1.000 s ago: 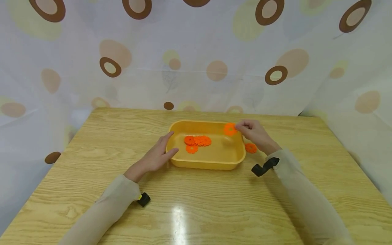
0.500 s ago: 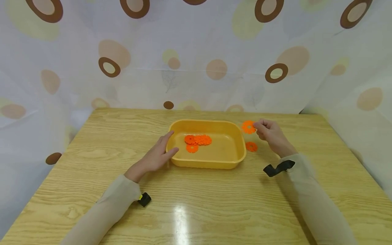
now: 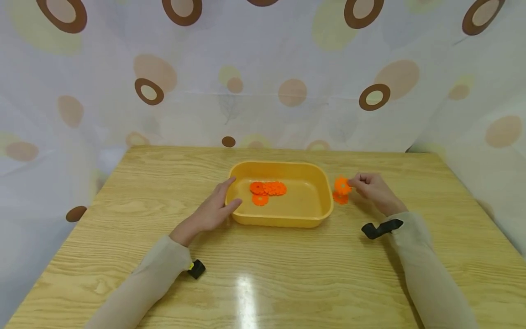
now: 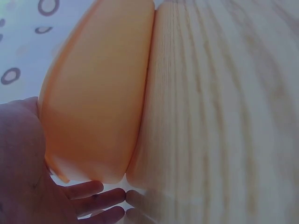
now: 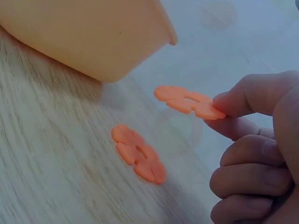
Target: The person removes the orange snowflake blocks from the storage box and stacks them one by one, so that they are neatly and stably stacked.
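My right hand [image 3: 376, 192] pinches an orange notched snowflake building disc [image 3: 342, 186] between thumb and forefinger. It hangs just above a second orange disc [image 5: 138, 154] lying on the table, right of a yellow plastic basin [image 3: 283, 220]. In the right wrist view the held disc [image 5: 189, 100] is apart from the lower one, and the other fingers are curled into the palm. My left hand [image 3: 209, 210] rests on the basin's left end, thumb over the rim. In the left wrist view its fingers [image 4: 96, 203] extend fairly straight beside the basin's end wall.
Several orange discs [image 3: 274, 188] lie overlapping on the basin's floor, toward its left half. The basin stands toward the back of a wood-grain table [image 3: 287, 274]. A patterned curtain [image 3: 263, 68] hangs behind and at both sides.
My right hand has carried the held disc from above the basin's right end out to the right, then lowered it over the disc on the table. The left hand stays on the basin.
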`<control>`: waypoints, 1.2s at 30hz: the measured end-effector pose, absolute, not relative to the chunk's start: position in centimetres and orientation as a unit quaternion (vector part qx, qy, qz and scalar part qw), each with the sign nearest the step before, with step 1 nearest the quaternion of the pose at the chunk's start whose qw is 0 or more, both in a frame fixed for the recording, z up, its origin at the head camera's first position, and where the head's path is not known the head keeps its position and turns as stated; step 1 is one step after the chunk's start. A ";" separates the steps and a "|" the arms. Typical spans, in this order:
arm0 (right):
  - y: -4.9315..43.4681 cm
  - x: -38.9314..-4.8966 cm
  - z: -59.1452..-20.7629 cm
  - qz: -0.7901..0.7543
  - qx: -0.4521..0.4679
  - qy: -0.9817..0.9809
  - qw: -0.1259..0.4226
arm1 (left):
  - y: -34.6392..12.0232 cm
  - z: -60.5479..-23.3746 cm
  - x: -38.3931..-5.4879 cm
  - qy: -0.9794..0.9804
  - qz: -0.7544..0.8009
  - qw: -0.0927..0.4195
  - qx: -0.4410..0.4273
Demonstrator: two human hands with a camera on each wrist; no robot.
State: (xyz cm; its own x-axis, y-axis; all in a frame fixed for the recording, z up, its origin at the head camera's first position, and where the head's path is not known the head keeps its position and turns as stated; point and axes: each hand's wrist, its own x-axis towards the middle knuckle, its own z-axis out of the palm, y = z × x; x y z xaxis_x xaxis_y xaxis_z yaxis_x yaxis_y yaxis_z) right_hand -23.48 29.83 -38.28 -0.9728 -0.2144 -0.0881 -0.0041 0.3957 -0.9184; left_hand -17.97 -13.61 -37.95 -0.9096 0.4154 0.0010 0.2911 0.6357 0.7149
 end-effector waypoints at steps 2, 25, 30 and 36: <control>30.1 -23.5 -38.5 -0.533 -0.060 0.838 0.099 | -13.5 -38.0 -17.9 0.901 0.378 0.081 0.194; 30.3 -23.4 -38.8 -0.363 -0.064 0.925 0.091 | -13.2 -38.0 -18.0 0.898 0.386 0.081 0.197; 30.0 -23.5 -38.8 -0.355 -0.067 0.928 0.090 | -13.4 -38.1 -18.0 0.899 0.384 0.079 0.196; 29.6 -23.6 -39.0 -0.330 -0.064 0.939 0.076 | -13.5 -38.1 -18.0 0.900 0.382 0.077 0.196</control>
State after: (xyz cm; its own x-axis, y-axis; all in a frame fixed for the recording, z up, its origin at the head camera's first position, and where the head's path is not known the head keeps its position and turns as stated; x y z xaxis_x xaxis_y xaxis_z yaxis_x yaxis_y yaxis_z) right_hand -23.59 29.61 -38.99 -0.9801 -0.1709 -0.1007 -0.0702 0.7736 -0.6297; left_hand -18.04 -13.49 -38.09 -0.9111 0.4120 0.0115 0.2943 0.6309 0.7179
